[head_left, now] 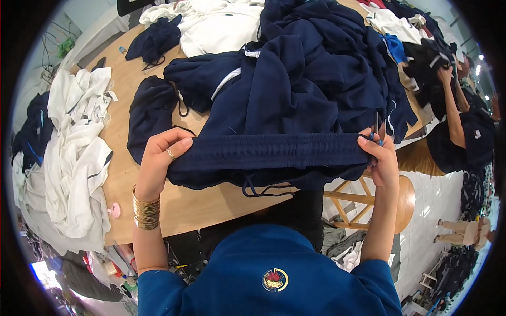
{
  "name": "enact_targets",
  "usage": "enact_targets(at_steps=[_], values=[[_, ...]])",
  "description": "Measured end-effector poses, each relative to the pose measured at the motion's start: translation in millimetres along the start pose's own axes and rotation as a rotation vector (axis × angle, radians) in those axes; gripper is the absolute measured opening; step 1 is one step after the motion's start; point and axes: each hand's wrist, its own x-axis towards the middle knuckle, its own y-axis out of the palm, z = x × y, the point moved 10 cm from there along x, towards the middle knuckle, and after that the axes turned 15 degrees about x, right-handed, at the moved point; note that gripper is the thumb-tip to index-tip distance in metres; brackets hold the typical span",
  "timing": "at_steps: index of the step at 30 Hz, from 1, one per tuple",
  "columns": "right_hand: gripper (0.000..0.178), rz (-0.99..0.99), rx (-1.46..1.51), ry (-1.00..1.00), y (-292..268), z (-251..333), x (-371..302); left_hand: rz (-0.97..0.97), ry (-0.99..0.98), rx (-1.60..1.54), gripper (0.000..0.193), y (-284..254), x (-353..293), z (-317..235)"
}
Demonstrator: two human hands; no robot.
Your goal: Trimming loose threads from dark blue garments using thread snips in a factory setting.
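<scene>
Navy trousers [274, 150] are stretched between my hands by their gathered elastic waistband, near the table's front edge. My left hand [166, 152] pinches the left end of the band between thumb and fingers. At the other end, my right hand [380, 155] grips the band and also has small thread snips [380, 131] in it, blades pointing up. A dark drawstring [250, 187] hangs in loops below the waistband. The trouser legs run away from me into a big heap of navy garments [316, 63].
White garments [79, 152] pile along the table's left side, and more white cloth [221, 26] lies at the back. A pink round object [114, 210] sits on the wooden table [158, 210]. A wooden stool [405, 203] stands at right. Beyond it, a co-worker [458, 126] handles dark cloth.
</scene>
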Motion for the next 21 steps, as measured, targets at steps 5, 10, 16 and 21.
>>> enact_targets(at_steps=[5, 10, 16, 21], values=[[0.006, 0.011, 0.033, 0.045, 11, -5, 0, -0.001, -0.031, -0.015, 0.011, 1, 5, 13], [0.008, 0.008, 0.053, 0.074, 13, -11, 0, 0.032, -0.041, 0.038, 0.013, 13, 19, 33], [0.008, 0.172, 0.054, 0.063, 59, -30, 5, -0.087, 0.457, 0.677, 0.030, 73, 22, -26], [0.009, 0.270, 0.095, 0.088, 91, -18, -7, 0.149, 0.507, 0.492, 0.020, 127, 21, -25]])
